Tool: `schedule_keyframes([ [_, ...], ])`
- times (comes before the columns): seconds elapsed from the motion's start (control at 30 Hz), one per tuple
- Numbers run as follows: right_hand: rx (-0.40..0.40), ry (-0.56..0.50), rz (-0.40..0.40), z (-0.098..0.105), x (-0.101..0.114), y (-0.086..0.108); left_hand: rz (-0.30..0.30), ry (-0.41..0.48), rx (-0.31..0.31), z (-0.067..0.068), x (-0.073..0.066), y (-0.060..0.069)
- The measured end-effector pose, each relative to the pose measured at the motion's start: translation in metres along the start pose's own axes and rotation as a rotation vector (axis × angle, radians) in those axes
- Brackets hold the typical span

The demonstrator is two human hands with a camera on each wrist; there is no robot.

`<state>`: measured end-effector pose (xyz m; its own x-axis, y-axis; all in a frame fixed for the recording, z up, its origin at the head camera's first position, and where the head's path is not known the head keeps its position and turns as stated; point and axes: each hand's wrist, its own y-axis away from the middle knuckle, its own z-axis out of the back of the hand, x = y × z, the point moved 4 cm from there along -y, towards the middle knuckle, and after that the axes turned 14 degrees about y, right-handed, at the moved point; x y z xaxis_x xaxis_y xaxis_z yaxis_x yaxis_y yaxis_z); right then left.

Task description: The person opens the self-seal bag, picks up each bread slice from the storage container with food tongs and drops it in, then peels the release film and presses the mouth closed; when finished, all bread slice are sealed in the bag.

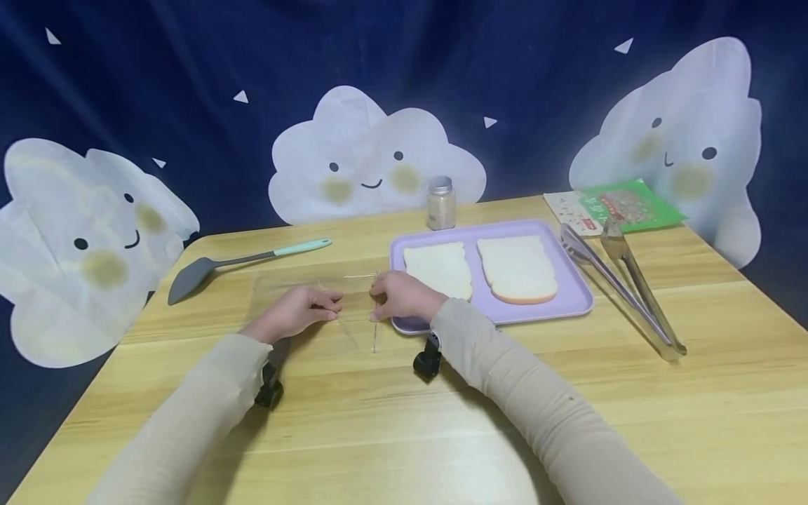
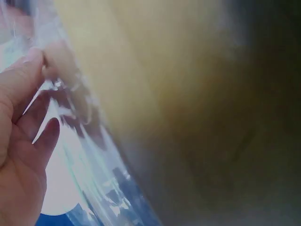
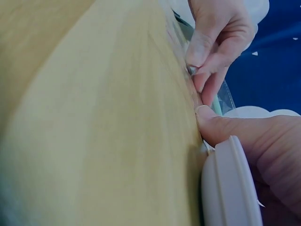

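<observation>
A clear plastic bag or sheet (image 1: 356, 330) lies between the two hands, left of the purple tray. My left hand (image 1: 297, 308) pinches it between thumb and fingers; in the left wrist view that hand (image 2: 23, 132) is at the left beside the shiny film (image 2: 99, 165). My right hand (image 1: 404, 296) pinches the film's right edge, its wrist over the tray's left rim. The right wrist view has the right thumb (image 3: 254, 136) low at the right and the left hand (image 3: 218, 42) above it.
The purple tray (image 1: 549, 315) holds two bread slices, one on the left (image 1: 442, 266) and one on the right (image 1: 517, 266). A jar (image 1: 441, 203) stands behind it. Metal tongs (image 1: 637, 294) and a green packet (image 1: 650, 207) lie right, a spatula (image 1: 196, 275) at the left.
</observation>
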<state>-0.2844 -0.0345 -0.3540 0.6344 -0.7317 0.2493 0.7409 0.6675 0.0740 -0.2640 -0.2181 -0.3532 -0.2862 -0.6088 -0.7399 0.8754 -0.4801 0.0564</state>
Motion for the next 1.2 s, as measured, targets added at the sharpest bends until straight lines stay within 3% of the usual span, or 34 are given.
schedule_keyframes([
  [0.2, 0.001, -0.029, -0.009, 0.000, 0.000, 0.000, -0.073, -0.030, -0.119, 0.005, -0.004, 0.010],
  [0.5, -0.025, 0.003, 0.027, 0.002, 0.002, 0.000, -0.064, -0.016, -0.305, 0.012, -0.015, 0.014],
  [0.77, -0.044, 0.032, 0.046, 0.003, 0.002, 0.000, -0.083, -0.038, -0.423, 0.017, -0.018, 0.017],
  [0.9, -0.059, 0.034, 0.054, 0.003, 0.002, 0.000, -0.083, -0.034, -0.435, 0.018, -0.019, 0.017],
  [1.2, -0.026, -0.036, 0.003, 0.001, 0.002, 0.001, -0.117, -0.023, -0.381, 0.014, -0.021, 0.014],
])
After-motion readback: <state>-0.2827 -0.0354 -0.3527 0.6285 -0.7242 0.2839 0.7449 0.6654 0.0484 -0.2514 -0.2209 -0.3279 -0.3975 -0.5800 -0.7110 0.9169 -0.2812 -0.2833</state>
